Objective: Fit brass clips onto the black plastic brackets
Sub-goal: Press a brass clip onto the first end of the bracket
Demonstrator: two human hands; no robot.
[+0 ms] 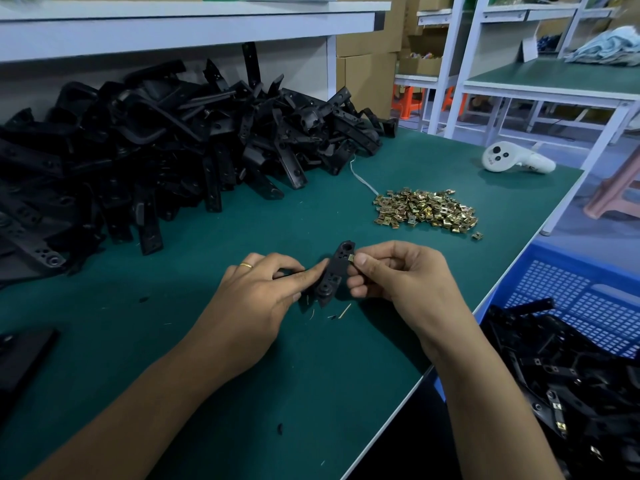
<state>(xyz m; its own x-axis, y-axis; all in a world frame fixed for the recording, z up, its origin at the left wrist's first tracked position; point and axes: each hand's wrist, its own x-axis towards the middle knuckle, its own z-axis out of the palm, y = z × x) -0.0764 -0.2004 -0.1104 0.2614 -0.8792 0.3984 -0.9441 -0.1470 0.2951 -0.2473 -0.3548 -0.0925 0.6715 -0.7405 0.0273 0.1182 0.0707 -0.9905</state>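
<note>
My left hand (263,292) grips a black plastic bracket (335,271) by its lower end, holding it just above the green table (242,358). My right hand (394,275) pinches a small brass clip (350,258) between thumb and forefinger at the bracket's upper right edge. The clip touches the bracket near its top holes. A loose heap of brass clips (426,211) lies further back on the right. A large pile of black brackets (156,150) fills the back left.
A blue mesh crate (568,299) off the table's right edge holds black brackets with clips on them (571,393). A white handheld controller (516,161) lies at the far right corner. A white cord (360,178) runs from the pile. A black flat piece (24,358) sits at the left edge.
</note>
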